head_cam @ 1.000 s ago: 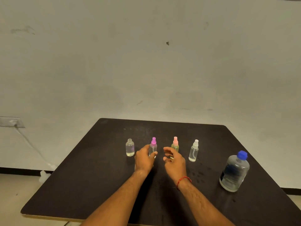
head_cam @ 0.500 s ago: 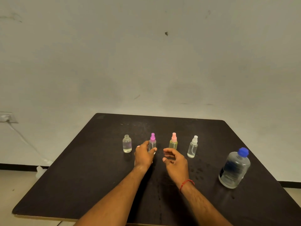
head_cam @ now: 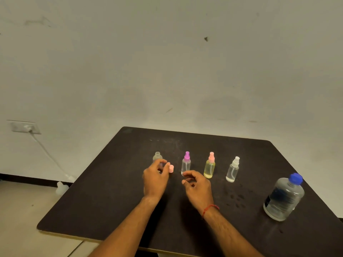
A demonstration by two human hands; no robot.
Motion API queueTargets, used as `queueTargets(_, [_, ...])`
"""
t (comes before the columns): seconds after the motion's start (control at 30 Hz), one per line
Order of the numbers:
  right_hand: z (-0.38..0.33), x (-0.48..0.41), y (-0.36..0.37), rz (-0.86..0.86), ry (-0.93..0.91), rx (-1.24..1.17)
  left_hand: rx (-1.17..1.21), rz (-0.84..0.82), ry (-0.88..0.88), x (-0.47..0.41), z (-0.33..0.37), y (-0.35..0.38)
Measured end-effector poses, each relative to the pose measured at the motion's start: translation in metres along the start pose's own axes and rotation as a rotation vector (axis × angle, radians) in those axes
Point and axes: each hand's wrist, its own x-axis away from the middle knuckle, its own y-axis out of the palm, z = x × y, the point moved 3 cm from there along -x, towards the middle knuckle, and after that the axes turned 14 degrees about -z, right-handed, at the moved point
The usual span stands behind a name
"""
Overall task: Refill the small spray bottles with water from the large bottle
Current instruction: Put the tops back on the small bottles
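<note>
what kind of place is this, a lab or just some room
Most likely a plain spare room, not a fitted lab: a bare, scuffed wall, a wall socket with a white cable trailing to the floor, and one dark table carrying the small spray bottles and the large bottle.

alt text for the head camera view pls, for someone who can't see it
A person's left hand holds a small pink cap beside an uncapped small bottle on a dark table, right hand loosely curled and empty. Three capped spray bottles stand in the same row, and a large blue-capped water bottle stands to the right.
</note>
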Motion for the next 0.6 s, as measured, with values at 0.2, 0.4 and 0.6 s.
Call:
queueTargets(0.2, [-0.009,-0.018,0.033,-0.207,-0.064,0.325,-0.04,0.022,-0.102,-0.008,-0.036,-0.03])
queueTargets(0.4, [-0.016,-0.043,0.059,-0.321,0.007,0.481,0.097,-0.125,-0.186,-0.025,-0.049,-0.022])
queueTargets(0.6, [-0.014,-0.06,0.066,-0.347,0.103,0.555,0.156,-0.164,-0.213,-0.037,-0.048,-0.018])
